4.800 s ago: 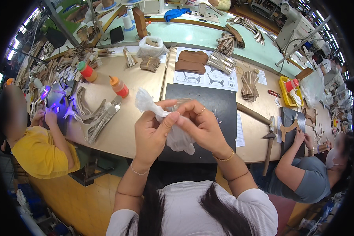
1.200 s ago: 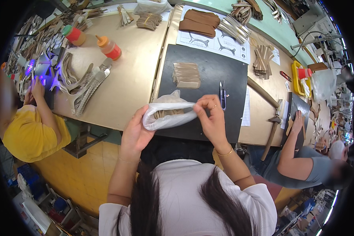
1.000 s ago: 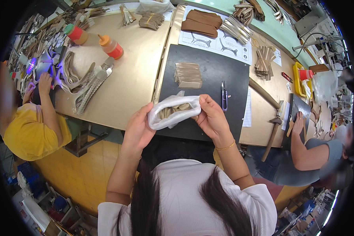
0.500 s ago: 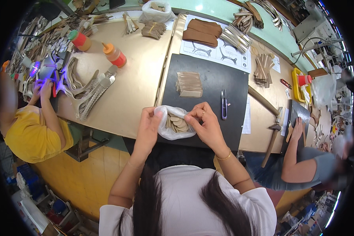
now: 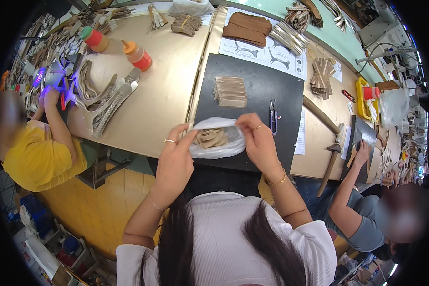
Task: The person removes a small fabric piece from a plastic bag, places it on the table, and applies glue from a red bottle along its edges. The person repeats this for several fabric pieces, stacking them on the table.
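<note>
A white plastic bag point(image 5: 218, 152) is held between my hands at the near edge of the black mat point(image 5: 271, 81). Inside its open mouth lie several beige flat pieces point(image 5: 211, 137). My left hand point(image 5: 174, 159) pinches the bag's left rim, and my right hand point(image 5: 258, 143) grips the right rim, pulling the mouth wide. Beyond the bag, a neat row of beige strips point(image 5: 230, 91) rests on the mat. To its right lie small purple thread snips point(image 5: 273, 117), blades pointing away from me.
Right of the mat are a hammer point(image 5: 331, 162) and a wooden handle point(image 5: 321, 117). Brown pieces point(image 5: 247, 28) lie on printed sheets at the back. Glue bottles point(image 5: 137, 56) stand to the left. A person in yellow point(image 5: 38, 155) works at left, another in grey-blue point(image 5: 350, 214) at right.
The bag's mouth has been stretched wider sideways. My left hand has turned, showing its back, and my right hand has shifted slightly right and up.
</note>
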`<state>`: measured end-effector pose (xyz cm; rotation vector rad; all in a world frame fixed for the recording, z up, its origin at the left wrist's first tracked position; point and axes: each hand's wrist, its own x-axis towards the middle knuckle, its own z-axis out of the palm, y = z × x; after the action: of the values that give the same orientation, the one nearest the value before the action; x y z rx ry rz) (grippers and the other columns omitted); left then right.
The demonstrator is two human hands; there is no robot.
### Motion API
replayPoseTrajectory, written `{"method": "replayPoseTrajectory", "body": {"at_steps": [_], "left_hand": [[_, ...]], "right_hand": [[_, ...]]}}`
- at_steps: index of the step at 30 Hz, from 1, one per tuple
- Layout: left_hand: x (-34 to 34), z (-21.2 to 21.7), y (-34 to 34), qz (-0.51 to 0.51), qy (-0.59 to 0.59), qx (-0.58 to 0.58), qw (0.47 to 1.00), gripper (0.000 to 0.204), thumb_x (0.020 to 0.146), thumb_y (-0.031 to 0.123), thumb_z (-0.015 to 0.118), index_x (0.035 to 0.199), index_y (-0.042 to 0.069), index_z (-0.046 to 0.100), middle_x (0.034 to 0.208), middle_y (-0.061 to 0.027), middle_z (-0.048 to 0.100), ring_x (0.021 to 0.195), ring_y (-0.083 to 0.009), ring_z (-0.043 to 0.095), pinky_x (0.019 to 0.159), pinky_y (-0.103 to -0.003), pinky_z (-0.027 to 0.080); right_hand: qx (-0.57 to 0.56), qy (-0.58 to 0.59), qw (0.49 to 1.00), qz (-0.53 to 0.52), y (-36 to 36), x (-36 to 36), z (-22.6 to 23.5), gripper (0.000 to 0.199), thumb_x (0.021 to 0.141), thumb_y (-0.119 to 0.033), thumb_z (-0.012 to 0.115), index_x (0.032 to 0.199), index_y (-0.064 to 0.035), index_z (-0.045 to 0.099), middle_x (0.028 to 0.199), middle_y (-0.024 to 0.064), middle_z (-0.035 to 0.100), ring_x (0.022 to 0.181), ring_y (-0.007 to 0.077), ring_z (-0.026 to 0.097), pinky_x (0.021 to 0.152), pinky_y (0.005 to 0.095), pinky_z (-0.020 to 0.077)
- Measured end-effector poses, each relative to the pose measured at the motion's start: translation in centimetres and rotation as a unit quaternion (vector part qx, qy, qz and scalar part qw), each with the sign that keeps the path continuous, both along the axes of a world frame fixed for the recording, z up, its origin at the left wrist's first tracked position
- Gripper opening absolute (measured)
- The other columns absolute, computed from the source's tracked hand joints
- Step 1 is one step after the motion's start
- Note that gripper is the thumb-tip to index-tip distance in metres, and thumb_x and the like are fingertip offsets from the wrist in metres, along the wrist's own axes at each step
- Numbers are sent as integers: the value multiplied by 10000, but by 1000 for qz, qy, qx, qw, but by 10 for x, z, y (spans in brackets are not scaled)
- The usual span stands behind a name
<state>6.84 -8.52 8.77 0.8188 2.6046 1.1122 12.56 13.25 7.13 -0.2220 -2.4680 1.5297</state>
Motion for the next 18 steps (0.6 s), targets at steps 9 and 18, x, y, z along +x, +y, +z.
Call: {"method": "replayPoseTrajectory", "body": {"at_steps": [9, 18], "left_hand": [[-2, 9, 7, 35, -167, 94, 981, 539, 831, -134, 436, 1353, -33, 522, 1331, -109, 497, 707, -106, 587, 624, -250, 505], [-94, 45, 16, 20, -161, 176, 971, 587, 785, -118, 444, 1362, -32, 514, 1310, -128, 490, 639, -120, 593, 578, -239, 485]], "right_hand": [[27, -44, 998, 37, -11, 2, 19, 249, 844, 18, 590, 1083, -32, 642, 912, 93, 548, 771, 229, 574, 676, 310, 467], [133, 67, 986, 71, 29, -80, 51, 427, 832, 55, 541, 1221, -83, 652, 1022, 122, 590, 789, 235, 591, 695, 315, 481]]}}
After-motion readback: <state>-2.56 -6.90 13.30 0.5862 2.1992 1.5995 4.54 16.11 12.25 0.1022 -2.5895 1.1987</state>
